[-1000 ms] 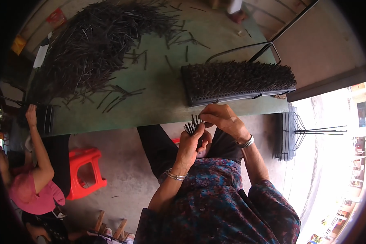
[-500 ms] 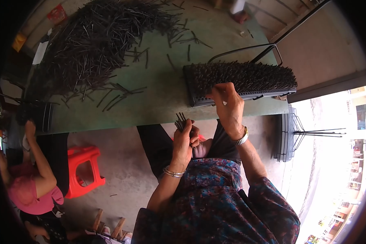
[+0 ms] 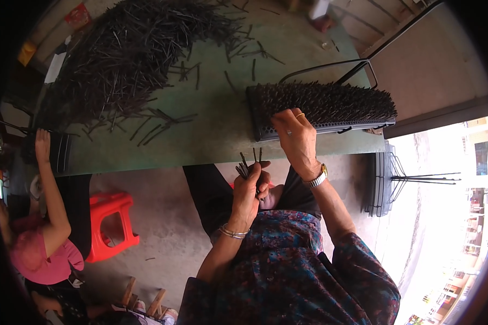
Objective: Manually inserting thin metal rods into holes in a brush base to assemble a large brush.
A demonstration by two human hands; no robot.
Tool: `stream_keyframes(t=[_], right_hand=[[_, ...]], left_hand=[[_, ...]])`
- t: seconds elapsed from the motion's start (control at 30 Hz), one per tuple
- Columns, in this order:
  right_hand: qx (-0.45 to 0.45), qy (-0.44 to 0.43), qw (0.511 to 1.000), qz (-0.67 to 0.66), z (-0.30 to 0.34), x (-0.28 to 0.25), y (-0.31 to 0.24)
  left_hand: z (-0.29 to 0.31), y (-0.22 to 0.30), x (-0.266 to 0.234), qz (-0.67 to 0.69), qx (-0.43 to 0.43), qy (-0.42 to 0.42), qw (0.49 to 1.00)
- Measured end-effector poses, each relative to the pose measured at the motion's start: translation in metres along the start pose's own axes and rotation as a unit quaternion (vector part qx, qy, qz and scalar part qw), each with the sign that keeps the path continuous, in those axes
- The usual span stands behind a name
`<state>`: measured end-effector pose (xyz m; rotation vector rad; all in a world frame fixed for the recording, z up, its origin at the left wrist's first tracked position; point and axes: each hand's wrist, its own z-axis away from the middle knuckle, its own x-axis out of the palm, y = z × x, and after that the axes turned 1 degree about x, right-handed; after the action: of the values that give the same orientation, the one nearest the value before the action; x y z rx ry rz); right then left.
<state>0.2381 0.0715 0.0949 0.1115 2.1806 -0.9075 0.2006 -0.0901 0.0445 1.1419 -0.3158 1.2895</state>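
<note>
Gripped in my left hand (image 3: 248, 189) in front of the table edge is a small bunch of thin dark sticks (image 3: 243, 167), their ends poking up past the thumb. My right hand (image 3: 297, 132) is at the near left part of a black perforated rack (image 3: 325, 129), with its fingertips pinched against the holes. Whatever those fingertips hold is hidden or too small to make out. Short dark sticks (image 3: 331, 100) stand densely across most of the rack. A large heap of similar loose sticks (image 3: 124, 59) covers the table's left side.
The green table (image 3: 211, 119) also carries scattered sticks. A bent metal frame (image 3: 325, 65) rises behind the rack. Another person in pink (image 3: 46, 249) works at the left end, near a red stool (image 3: 111, 225). A wire rack (image 3: 382, 181) stands beyond the table's right edge.
My right hand has shifted slightly left and turned, its fingers now down at the rack's holes. Sticks in my left hand have spread apart. The other person's hand has moved up.
</note>
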Motion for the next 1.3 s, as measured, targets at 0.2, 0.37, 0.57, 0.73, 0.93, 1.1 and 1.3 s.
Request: stream_keyframes(t=[0.2, 0.37, 0.57, 0.73, 0.93, 1.1, 1.3], right_hand=[[-0.009, 0.004, 0.996, 0.089, -0.003, 0.005, -0.001], [0.044, -0.108, 0.993, -0.005, 0.012, -0.022, -0.007], [0.156, -0.279, 0.922, -0.22, 0.027, -0.034, 0.004], [0.226, -0.323, 0.891, -0.227, 0.017, -0.045, -0.006], [0.179, -0.217, 0.92, -0.272, 0.014, -0.05, -0.01], [0.053, -0.057, 0.989, -0.127, 0.001, -0.038, -0.012], [0.005, -0.036, 0.993, -0.113, -0.008, -0.024, 0.003]], left_hand=[[0.004, 0.003, 0.008, -0.013, 0.002, -0.012, 1.0], [0.004, 0.0, 0.006, -0.033, 0.021, -0.014, 0.999], [0.006, 0.005, 0.018, -0.078, -0.006, -0.014, 0.997], [0.006, 0.006, 0.017, -0.088, -0.023, -0.031, 0.995], [0.003, 0.005, 0.013, -0.068, -0.017, -0.011, 0.997], [-0.004, -0.003, -0.002, -0.023, -0.037, -0.002, 0.999], [-0.01, -0.015, -0.017, 0.054, -0.056, -0.018, 0.997]])
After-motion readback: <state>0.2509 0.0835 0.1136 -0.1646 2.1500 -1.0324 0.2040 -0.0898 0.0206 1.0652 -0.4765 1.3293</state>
